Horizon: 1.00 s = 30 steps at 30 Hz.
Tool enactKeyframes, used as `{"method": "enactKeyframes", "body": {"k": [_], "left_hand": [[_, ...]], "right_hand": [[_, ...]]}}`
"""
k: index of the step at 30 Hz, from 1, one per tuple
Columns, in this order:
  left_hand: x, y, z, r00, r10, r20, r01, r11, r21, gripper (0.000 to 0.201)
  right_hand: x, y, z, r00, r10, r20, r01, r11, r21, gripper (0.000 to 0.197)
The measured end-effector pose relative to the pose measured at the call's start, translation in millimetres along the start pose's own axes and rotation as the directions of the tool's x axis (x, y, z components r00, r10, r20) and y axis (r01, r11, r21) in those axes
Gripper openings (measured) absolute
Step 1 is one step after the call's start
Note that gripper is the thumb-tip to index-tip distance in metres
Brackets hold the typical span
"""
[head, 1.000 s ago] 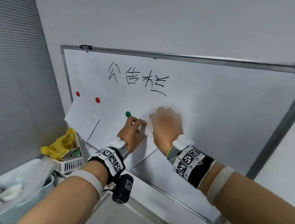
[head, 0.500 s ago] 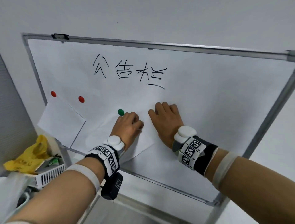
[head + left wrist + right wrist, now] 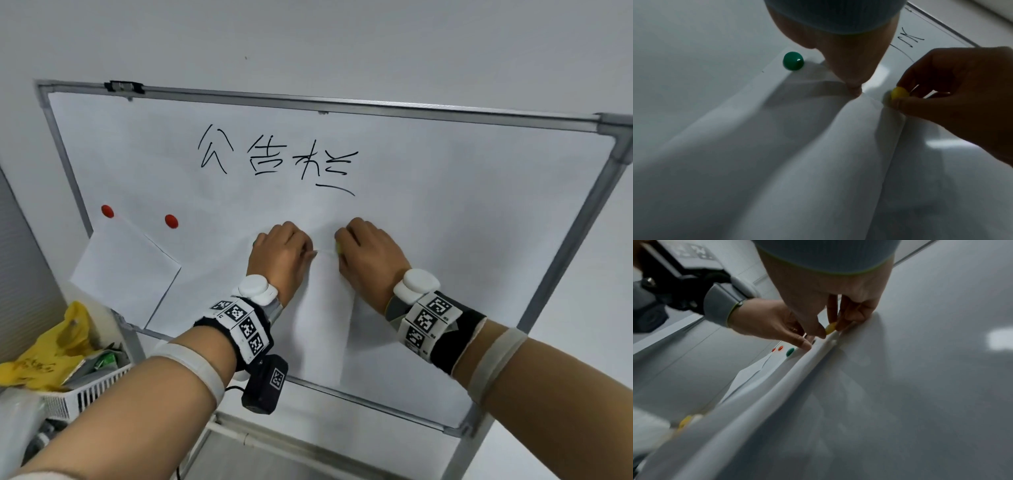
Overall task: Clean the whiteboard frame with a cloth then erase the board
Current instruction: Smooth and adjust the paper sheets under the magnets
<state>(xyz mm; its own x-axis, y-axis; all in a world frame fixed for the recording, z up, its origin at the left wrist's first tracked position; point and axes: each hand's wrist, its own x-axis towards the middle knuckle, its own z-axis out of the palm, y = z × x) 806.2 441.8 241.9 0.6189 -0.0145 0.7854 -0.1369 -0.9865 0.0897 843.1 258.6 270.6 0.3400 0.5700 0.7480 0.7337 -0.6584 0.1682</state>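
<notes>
The whiteboard (image 3: 445, 205) in its grey metal frame (image 3: 342, 107) carries black writing (image 3: 274, 157) near the top. A white paper sheet (image 3: 325, 308) hangs at its middle and buckles into a ridge between my hands. My left hand (image 3: 291, 246) pinches the sheet's top edge (image 3: 854, 91), just right of a green magnet (image 3: 793, 60) that holds the sheet's corner. My right hand (image 3: 346, 246) pinches a yellow magnet (image 3: 899, 95) at the sheet's upper right corner; it also shows in the right wrist view (image 3: 830, 328).
A second paper sheet (image 3: 126, 270) hangs at the board's left below two red magnets (image 3: 107, 211) (image 3: 171, 221). A black clip (image 3: 123, 87) sits on the top frame. A white basket (image 3: 85, 394) with a yellow bag (image 3: 51, 356) stands at the lower left.
My right hand lay flat on the board and now pinches the yellow magnet. My left hand has moved up over the green magnet, and the sheet has buckled.
</notes>
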Motion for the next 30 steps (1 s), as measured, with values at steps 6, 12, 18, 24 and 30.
{"method": "enactKeyframes", "body": {"k": [6,12,18,24,30], "left_hand": [[5.0,2.5,3.2,0.998,-0.057,0.000,0.056,0.993,-0.103,0.011],[4.1,3.7,0.5,0.993,-0.119,0.017,0.121,0.980,-0.160,0.012],[2.7,3.0,1.4,0.991,-0.131,0.039,0.137,0.971,-0.195,0.012],[0.3,-5.1,-0.4,0.994,-0.104,0.024,0.106,0.964,-0.245,0.012],[-3.4,-43.2,-21.9,0.982,-0.187,-0.020,0.181,0.970,-0.165,0.021]], "right_hand": [[-14.7,-1.8,0.2,0.998,-0.009,-0.058,0.010,1.000,0.003,0.009],[-13.4,-4.7,14.7,1.000,-0.018,-0.014,0.016,0.993,-0.115,0.006],[-15.0,-3.1,17.7,1.000,-0.019,0.010,0.020,0.983,-0.184,0.011],[-5.1,-24.5,19.4,1.000,0.009,0.008,-0.008,0.991,-0.135,0.018],[27.0,-61.7,22.3,0.998,-0.056,-0.007,0.056,0.998,0.023,0.020]]}}
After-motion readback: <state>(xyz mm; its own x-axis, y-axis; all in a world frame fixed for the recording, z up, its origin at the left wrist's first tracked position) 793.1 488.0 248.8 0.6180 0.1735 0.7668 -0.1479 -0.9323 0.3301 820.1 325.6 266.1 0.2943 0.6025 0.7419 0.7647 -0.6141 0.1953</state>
